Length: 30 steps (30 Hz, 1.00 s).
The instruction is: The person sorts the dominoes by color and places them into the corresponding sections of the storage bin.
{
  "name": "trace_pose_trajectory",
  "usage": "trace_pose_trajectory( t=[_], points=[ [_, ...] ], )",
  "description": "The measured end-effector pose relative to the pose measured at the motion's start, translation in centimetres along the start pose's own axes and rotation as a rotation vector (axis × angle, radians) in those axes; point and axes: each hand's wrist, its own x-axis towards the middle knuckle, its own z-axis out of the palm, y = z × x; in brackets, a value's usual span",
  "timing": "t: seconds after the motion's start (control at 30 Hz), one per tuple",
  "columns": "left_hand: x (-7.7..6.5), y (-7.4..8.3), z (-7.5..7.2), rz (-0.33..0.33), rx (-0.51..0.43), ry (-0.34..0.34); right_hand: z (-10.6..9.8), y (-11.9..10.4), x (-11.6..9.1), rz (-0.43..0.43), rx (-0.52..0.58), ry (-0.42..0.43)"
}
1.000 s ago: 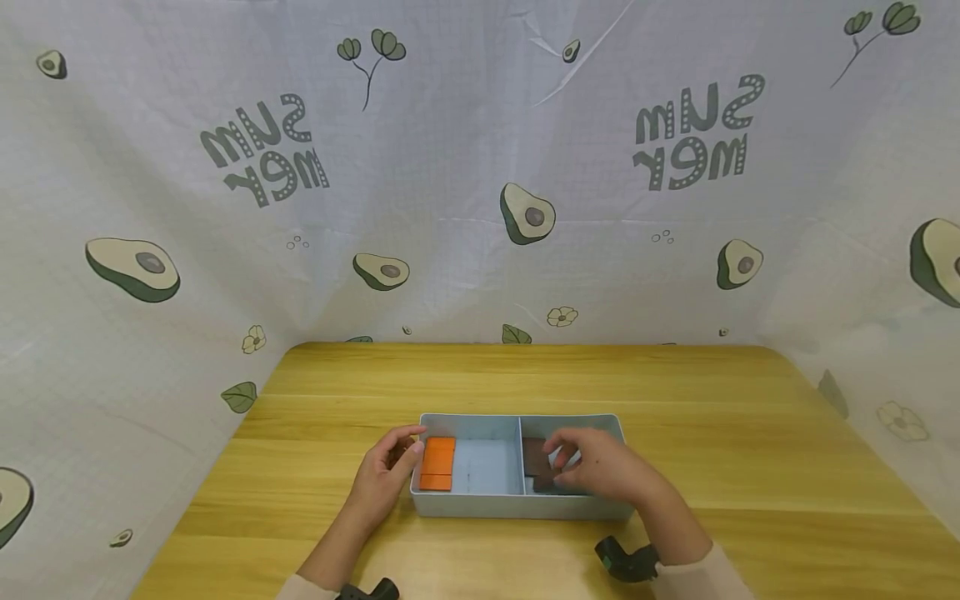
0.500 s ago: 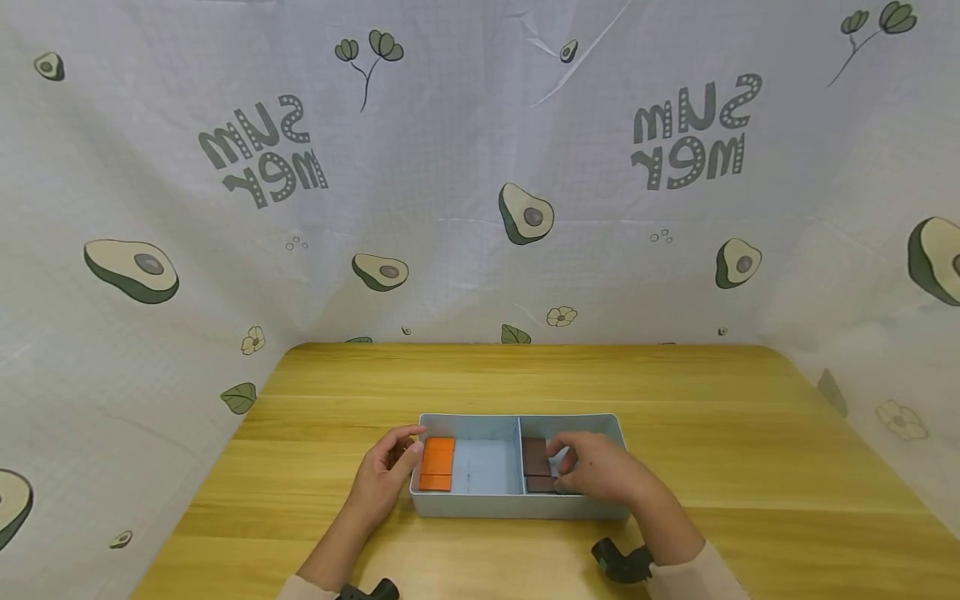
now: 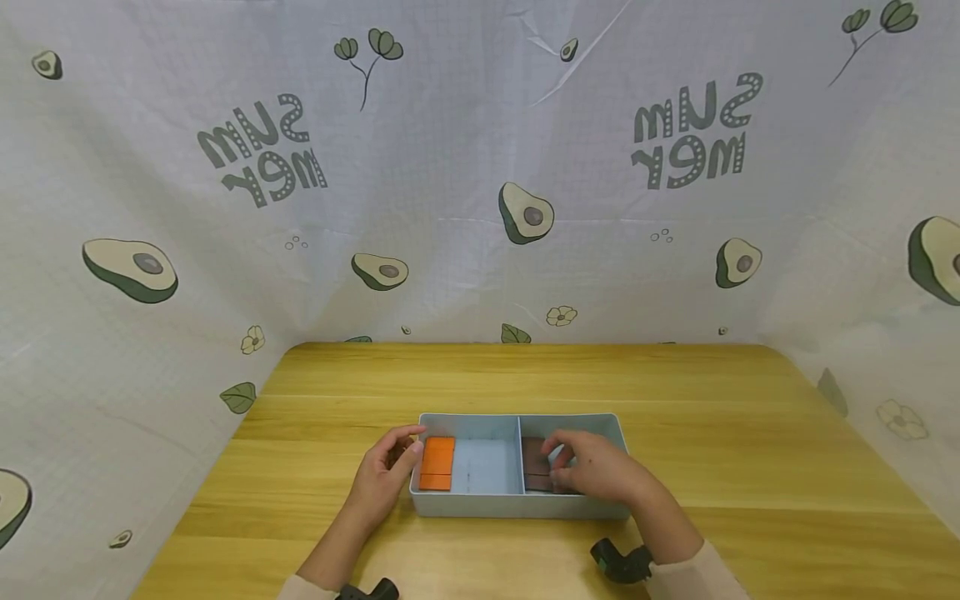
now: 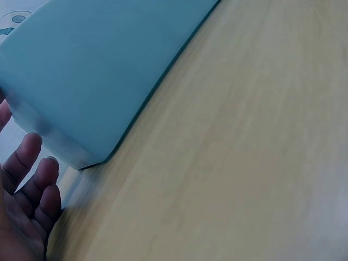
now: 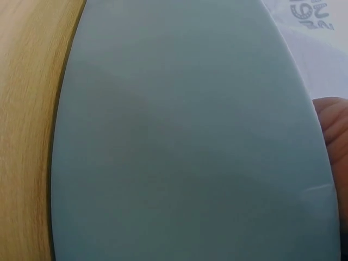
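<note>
A light blue-grey box (image 3: pixel 480 506) with a divider stands on the table. Flat orange pieces (image 3: pixel 437 457) lie against its left wall. In the right compartment, flat dark brown pieces (image 3: pixel 536 454) lie along the divider, partly covered by my right hand (image 3: pixel 600 469). That hand reaches over the near rim, index finger and thumb bent apart at the brown pieces' right edge. My left hand (image 3: pixel 382 475) rests at the box's left end, index finger and thumb touching the rim. In the left wrist view, its other fingers (image 4: pixel 46 176) hang loosely curled beside the wall.
The wooden table (image 3: pixel 337 375) extends around the box. A white cloth (image 3: pixel 450 150) printed with avocados hangs behind and at both sides. Each wrist wears a black camera mount, the right one (image 3: pixel 622 562) just in front of the box.
The lower brown piece, askew at first, has shifted left into line with the one above it. My right hand has moved slightly left. My left hand has stayed put.
</note>
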Motion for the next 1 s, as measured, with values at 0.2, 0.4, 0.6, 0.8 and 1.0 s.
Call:
trace_pose_trajectory(
  t=[0.2, 0.4, 0.6, 0.8, 1.0],
  points=[
    [0.1, -0.1, 0.0, 0.012, 0.011, 0.006, -0.1, 0.0, -0.1, -0.011, 0.036, -0.009],
    [0.2, 0.0, 0.0, -0.009, 0.002, -0.006, -0.2, -0.1, -0.1, 0.0, 0.016, 0.004],
    [0.3, 0.2, 0.1, -0.025, -0.009, -0.016, -0.4, -0.1, -0.2, 0.008, 0.022, 0.005],
    [0.3, 0.1, 0.3, -0.019, -0.013, -0.019, -0.5, 0.2, -0.3, -0.021, -0.015, 0.002],
    [0.2, -0.1, 0.1, -0.039, 0.01, -0.001, -1.1, 0.0, -0.6, -0.04, -0.023, -0.012]
  ],
)
